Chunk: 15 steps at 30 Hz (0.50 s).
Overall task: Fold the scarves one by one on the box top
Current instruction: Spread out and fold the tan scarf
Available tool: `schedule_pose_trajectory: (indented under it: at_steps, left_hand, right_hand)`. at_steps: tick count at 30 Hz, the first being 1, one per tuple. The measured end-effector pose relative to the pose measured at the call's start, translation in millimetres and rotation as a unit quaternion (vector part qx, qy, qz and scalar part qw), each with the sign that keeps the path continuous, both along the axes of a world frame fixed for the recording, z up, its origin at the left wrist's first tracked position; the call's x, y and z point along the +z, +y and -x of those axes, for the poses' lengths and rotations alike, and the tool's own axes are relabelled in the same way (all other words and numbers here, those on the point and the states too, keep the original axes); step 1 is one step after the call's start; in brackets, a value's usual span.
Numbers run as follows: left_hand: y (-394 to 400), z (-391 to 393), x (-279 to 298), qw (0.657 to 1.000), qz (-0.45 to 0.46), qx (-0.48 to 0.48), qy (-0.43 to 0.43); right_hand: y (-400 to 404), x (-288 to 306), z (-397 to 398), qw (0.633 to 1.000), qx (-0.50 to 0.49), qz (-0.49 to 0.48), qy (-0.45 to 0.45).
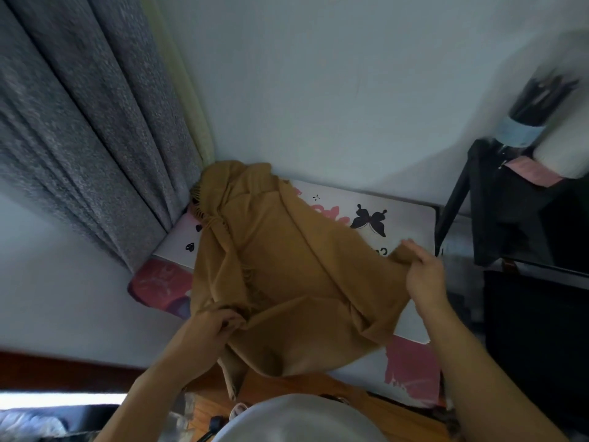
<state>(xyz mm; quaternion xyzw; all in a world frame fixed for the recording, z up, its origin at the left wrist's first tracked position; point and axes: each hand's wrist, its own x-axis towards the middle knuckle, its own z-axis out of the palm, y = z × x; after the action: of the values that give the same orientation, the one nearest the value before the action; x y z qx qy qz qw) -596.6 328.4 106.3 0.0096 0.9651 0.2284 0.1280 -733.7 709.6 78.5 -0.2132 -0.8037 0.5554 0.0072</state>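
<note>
While the pale wall (318, 90) fills the view from ten to two o'clock, a grey curtain (79, 138) hangs at nine to eleven, its folds reaching down to the far left corner of the box. At three o'clock stands a dark shelf (516, 218) with a blurred holder of dark sticks (538, 100) above it at two. Across the middle lies the box top (411, 218), white with pink patches and a black butterfly (369, 221) printed at one o'clock from the centre. Over most of that top spreads the mustard scarf (274, 266), bunched at twelve against the wall and hanging over the near edge at six, a fringed edge showing along a fold near the middle. My right hand (425, 275) pinches the scarf's right corner at three o'clock, thumb and fingers closed on the cloth. My left hand (213, 327) grips a gathered bit of the scarf at seven o'clock, fingers curled round it.
</note>
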Motion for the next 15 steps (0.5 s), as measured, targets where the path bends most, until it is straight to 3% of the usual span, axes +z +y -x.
schedule_pose_trajectory:
  at_steps: [4, 7, 11, 13, 15]
  left_hand:
    - [-5.7, -5.8, 3.2, 0.998, 0.059, 0.015, 0.028]
    - [-9.3, -9.7, 5.8, 0.992, 0.082, 0.077, 0.06]
    - [-25.4, -18.5, 8.6, 0.975, 0.109, 0.178, 0.079]
    - [-31.0, -20.7, 12.0, 0.968, 0.116, 0.21, 0.076]
    - [-32.5, -21.4, 17.4, 0.961, 0.125, 0.237, 0.066]
  right_hand:
    - [-7.6, 53.5, 22.9, 0.988, 0.042, -0.103, 0.108]
    - [-8.0, 82.3, 43.2, 0.967, 0.061, -0.177, 0.173]
    - [-4.4, 100.9, 73.0, 0.965, 0.13, -0.192, 0.125]
    - [-6.0, 101.9, 79.1, 0.939, 0.199, -0.251, 0.126]
    - [-8.7, 100.8, 80.3, 0.905, 0.228, -0.308, 0.186]
